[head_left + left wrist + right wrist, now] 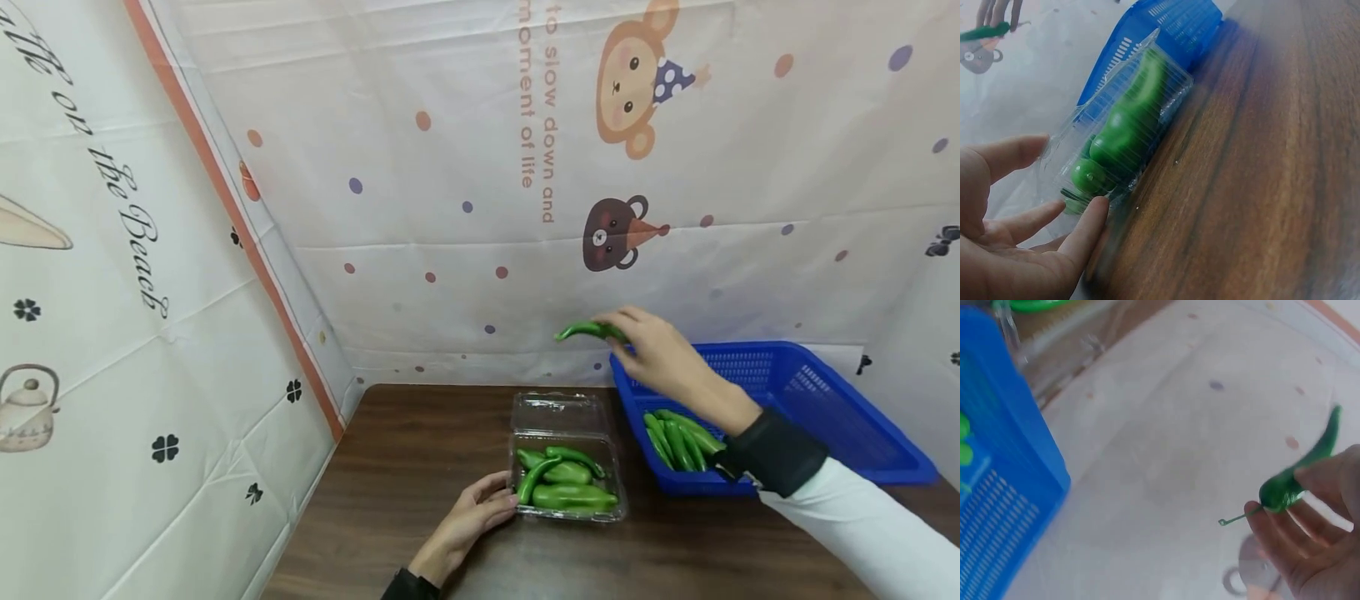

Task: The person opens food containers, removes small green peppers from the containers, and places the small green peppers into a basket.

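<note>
Pepper (582, 330) held in right hand (656, 350); clear container (555, 433) touching left hand (476, 518)

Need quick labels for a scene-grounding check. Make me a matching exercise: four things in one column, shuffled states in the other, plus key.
Things
1. basket
2. right hand
3. clear box
4. left hand

States
A. holds one green pepper in the air
B. touches the clear box
C. blue and perforated
D. lid open, several peppers inside

Pairs: 1-C, 2-A, 3-D, 4-B
</note>
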{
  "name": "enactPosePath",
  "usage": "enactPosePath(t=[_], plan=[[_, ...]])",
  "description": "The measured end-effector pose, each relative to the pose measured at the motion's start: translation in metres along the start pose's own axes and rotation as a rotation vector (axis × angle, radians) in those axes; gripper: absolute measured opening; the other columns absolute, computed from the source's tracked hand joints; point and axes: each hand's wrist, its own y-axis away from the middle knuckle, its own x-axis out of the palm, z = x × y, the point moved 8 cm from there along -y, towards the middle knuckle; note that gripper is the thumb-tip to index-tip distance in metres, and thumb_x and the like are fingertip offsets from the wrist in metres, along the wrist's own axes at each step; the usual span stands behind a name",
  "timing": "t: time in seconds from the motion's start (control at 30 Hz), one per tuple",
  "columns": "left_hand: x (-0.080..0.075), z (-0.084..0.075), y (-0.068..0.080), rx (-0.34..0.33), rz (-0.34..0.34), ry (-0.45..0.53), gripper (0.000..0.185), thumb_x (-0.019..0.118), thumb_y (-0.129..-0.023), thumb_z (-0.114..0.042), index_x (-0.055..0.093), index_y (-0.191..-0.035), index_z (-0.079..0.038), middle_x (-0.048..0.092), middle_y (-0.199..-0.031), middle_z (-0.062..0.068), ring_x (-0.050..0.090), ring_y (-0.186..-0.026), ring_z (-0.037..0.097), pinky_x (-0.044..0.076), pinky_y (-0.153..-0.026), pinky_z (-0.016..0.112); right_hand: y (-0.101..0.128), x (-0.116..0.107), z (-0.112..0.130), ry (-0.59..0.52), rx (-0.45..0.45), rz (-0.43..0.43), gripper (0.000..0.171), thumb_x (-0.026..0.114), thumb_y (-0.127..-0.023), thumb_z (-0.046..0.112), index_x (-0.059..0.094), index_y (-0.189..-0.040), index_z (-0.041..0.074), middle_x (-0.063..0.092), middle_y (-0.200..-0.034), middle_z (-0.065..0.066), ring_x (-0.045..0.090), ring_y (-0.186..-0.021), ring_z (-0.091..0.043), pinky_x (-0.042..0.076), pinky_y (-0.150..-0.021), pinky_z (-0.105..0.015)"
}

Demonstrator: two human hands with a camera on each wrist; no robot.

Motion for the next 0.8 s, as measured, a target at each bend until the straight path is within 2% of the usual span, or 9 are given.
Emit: enactPosePath(t=[0.2,0.37,0.63,0.8], plan=[[-0.001,-0.002,0.000,-0.008,-0.001,-0.006,0.068,0.069,-0.098,-0.018,0.038,-0.153,0.005,0.040,-0.155,0.031,0.052,-0.138,0.032,0.054,-0.109,0.039,0.001,-0.028,-0.024,-0.042,0.140,-0.079,0.028,0.062,-0.095,-0.006,0.065,-0.123,-0.008,0.068,-0.109,-0.029,0.071,-0.086,-0.038,0.062,-0.066,-0.048],[-0.001,0.000,0.001,-0.013,-0.001,-0.007,0.068,0.069,-0.098,-0.019,0.038,-0.153,0.005,0.041,-0.154,0.031,0.055,-0.135,0.028,0.055,-0.108,0.037,0.013,-0.032,-0.052,-0.078,0.257,-0.068,0.032,0.062,-0.096,-0.004,0.062,-0.127,-0.010,0.068,-0.110,-0.034,0.070,-0.092,-0.046,0.063,-0.072,-0.055],[0.000,-0.002,-0.001,0.020,-0.001,-0.004,0.068,0.070,-0.097,-0.018,0.039,-0.152,0.007,0.044,-0.152,0.029,0.058,-0.128,0.022,0.055,-0.107,0.034,0.040,-0.018,-0.096,-0.140,0.412,0.066,0.034,0.066,-0.095,0.006,0.061,-0.123,-0.012,0.068,-0.109,-0.036,0.068,-0.097,-0.049,0.060,-0.079,-0.058],[-0.001,-0.005,-0.001,0.028,-0.001,-0.009,0.068,0.070,-0.097,-0.017,0.039,-0.152,0.007,0.043,-0.153,0.030,0.057,-0.130,0.023,0.055,-0.107,0.033,0.055,0.000,-0.116,-0.133,0.490,0.186,0.044,0.066,-0.095,0.011,0.056,-0.130,-0.015,0.069,-0.104,-0.036,0.070,-0.086,-0.043,0.060,-0.066,-0.048]])
